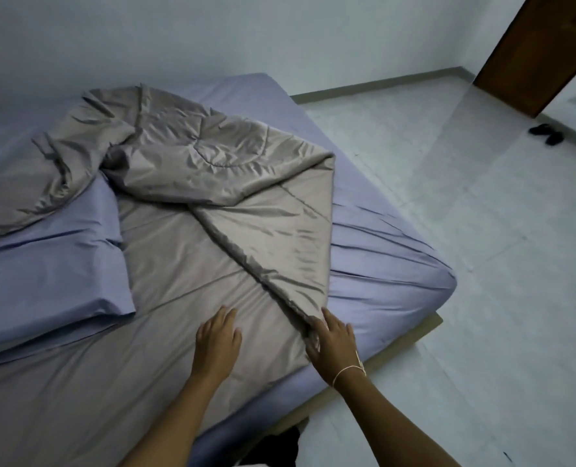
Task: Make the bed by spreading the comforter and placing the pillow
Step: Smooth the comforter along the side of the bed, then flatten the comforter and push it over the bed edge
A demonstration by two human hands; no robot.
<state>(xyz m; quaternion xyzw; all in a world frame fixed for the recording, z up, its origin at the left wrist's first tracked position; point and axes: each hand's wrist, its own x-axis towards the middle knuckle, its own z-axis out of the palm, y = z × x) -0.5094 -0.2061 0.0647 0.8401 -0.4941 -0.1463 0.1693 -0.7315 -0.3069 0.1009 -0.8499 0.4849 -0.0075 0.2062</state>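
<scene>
A grey-brown comforter lies crumpled and folded over itself on a bed with a lavender fitted sheet. A lavender pillow rests at the left, partly under the comforter. My left hand lies flat, fingers apart, on the comforter's lower layer. My right hand grips the pointed corner of the folded-over flap near the bed's front edge. A string bracelet circles my right wrist.
The bed sits low on a wooden base, with walls behind it and at the left. White tiled floor spreads to the right. A brown door stands at the top right, with dark slippers near it.
</scene>
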